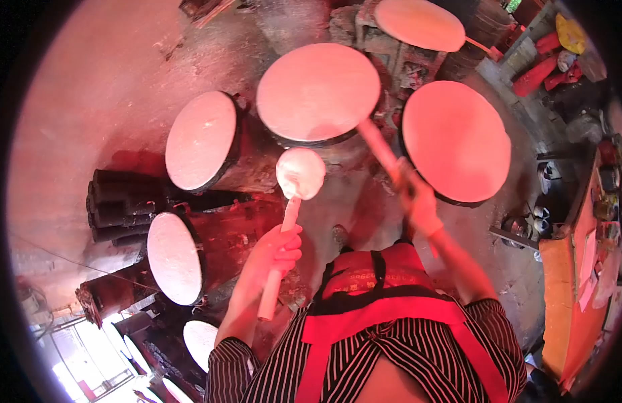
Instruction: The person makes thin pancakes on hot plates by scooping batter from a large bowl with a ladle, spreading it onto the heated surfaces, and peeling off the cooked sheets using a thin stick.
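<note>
My left hand (276, 250) is closed around a wooden stick (271, 293) held at a slant. A round, dough-like white lump (300, 173) sits at the stick's upper end, just below the middle pale disc (317, 92). My right hand (420, 203), partly blurred, grips a long flat-looking stick (380, 149). Its far end reaches the lower right rim of the middle disc; I cannot tell whether it touches. Another large disc (457, 142) lies right beside my right hand. These discs have dark rims underneath.
More pale discs stand at the left (201, 140) and lower left (174, 258), with another disc (420, 24) at the top. Dark stacked cylinders (126, 201) lie on the left. A cluttered bench (567, 295) runs along the right. Red light covers the concrete floor (109, 87).
</note>
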A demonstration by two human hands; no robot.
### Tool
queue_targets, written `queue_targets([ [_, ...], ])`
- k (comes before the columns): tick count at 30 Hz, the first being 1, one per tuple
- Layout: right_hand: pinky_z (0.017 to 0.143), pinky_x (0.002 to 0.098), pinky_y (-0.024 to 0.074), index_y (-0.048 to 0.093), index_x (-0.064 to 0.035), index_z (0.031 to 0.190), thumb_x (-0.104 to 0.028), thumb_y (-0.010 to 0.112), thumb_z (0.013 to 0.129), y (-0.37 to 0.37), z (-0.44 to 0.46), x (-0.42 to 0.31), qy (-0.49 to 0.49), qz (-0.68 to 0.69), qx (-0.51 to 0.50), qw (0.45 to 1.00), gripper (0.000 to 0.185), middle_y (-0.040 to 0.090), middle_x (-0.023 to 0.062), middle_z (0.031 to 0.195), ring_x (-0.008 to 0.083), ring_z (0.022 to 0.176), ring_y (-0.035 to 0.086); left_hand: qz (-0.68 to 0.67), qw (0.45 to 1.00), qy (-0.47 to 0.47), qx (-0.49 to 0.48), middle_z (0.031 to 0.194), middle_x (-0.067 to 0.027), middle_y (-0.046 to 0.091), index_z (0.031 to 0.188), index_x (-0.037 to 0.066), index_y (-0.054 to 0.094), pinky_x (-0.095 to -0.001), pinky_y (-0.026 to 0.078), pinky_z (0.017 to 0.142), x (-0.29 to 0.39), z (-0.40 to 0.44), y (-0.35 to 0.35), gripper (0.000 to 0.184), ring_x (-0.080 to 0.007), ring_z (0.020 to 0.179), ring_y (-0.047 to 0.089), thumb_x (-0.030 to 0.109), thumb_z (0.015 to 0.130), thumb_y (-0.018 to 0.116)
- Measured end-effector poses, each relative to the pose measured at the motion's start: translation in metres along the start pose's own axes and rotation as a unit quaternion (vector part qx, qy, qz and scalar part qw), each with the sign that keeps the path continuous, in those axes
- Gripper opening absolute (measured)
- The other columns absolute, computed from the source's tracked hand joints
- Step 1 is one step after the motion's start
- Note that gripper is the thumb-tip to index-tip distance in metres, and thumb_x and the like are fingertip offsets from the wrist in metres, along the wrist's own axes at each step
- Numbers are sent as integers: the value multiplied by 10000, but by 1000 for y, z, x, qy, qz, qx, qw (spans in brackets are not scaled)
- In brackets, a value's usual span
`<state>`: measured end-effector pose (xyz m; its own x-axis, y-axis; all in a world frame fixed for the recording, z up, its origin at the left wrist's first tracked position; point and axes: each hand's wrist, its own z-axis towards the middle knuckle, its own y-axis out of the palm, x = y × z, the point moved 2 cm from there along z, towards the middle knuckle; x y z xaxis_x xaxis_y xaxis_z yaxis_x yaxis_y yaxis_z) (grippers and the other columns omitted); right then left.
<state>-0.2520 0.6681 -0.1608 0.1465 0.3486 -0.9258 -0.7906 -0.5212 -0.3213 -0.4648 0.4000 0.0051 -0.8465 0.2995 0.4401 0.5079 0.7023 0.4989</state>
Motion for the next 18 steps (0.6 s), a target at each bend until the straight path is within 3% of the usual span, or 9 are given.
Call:
queue_targets([
  [1, 759, 296, 479, 547, 21, 1287, -143, 592, 913, -36, 26, 15, 140, 118, 22, 983, 412, 680, 67, 897, 140, 865, 614, -130, 986, -76, -69, 694, 34, 410, 1044, 52, 474, -171, 261, 349, -5, 10, 15, 83, -42, 475, 356, 99, 990, 515],
  [3, 723, 260, 464, 633, -20, 1145, -229, 568, 947, -120, 82, 24, 162, -21, 117, 980, 295, 664, 75, 856, 133, 835, 622, -171, 976, -92, -101, 699, 19, 415, 1057, 32, 476, -150, 248, 345, -36, 26, 48, 85, -37, 483, 357, 82, 997, 509],
  [5, 702, 288, 468, 669, -44, 1066, -262, 574, 934, -222, 122, -44, 300, -222, 1, 928, 272, 650, 95, 803, 144, 782, 624, -217, 972, -73, -55, 706, 0, 415, 1048, 20, 479, -157, 251, 341, -60, 36, 88, 74, -42, 487, 355, 61, 993, 507],
  [6, 702, 324, 478, 673, -49, 1044, -250, 576, 921, -259, 143, 16, 202, -224, 49, 952, 255, 648, 120, 795, 176, 767, 633, -286, 951, -74, -93, 760, -38, 409, 1178, -58, 439, -201, 329, 382, -74, 42, 97, 210, -86, 536, 382, 90, 1041, 381],
  [7, 701, 359, 487, 678, -54, 1022, -239, 578, 909, -297, 164, 84, 100, -223, 94, 965, 239, 647, 145, 786, 207, 751, 643, -285, 951, -76, -96, 760, -38, 409, 1178, -58, 439, -201, 329, 382, -83, 45, 113, 210, -86, 536, 382, 90, 1041, 381],
  [8, 701, 359, 487, 678, -54, 1022, -239, 578, 909, -329, 180, 114, 101, -224, 96, 964, 239, 647, 145, 786, 207, 751, 643, -298, 948, -63, -91, 765, -42, 406, 1194, -63, 434, -206, 332, 387, -91, 46, 129, 227, -92, 542, 384, 96, 1045, 371],
  [10, 794, 443, 497, 675, -91, 1068, -278, 547, 900, -377, 206, 149, 70, -391, 51, 916, 282, 688, 185, 961, 341, 905, 665, -362, 921, -63, -126, 788, -56, 397, 1237, -79, 415, -234, 365, 427, -108, 52, 154, 280, -119, 574, 401, 119, 1057, 331],
  [13, 823, 458, 495, 678, -122, 1083, -253, 547, 874, -399, 236, 182, 148, -387, 37, 909, 279, 681, 183, 1010, 372, 983, 639, -413, 906, -60, -70, 772, -42, 400, 1202, -54, 440, -203, 325, 389, -121, 46, 201, 213, -91, 538, 379, 74, 1037, 398],
  [18, 836, 455, 492, 688, -143, 1092, -346, 556, 897, -376, 262, 195, 112, -397, 10, 911, 311, 685, 177, 1007, 372, 983, 641, -444, 891, -42, -90, 793, -45, 398, 1229, -66, 425, -217, 350, 418, -130, 44, 242, 250, -102, 562, 391, 101, 1049, 376],
])
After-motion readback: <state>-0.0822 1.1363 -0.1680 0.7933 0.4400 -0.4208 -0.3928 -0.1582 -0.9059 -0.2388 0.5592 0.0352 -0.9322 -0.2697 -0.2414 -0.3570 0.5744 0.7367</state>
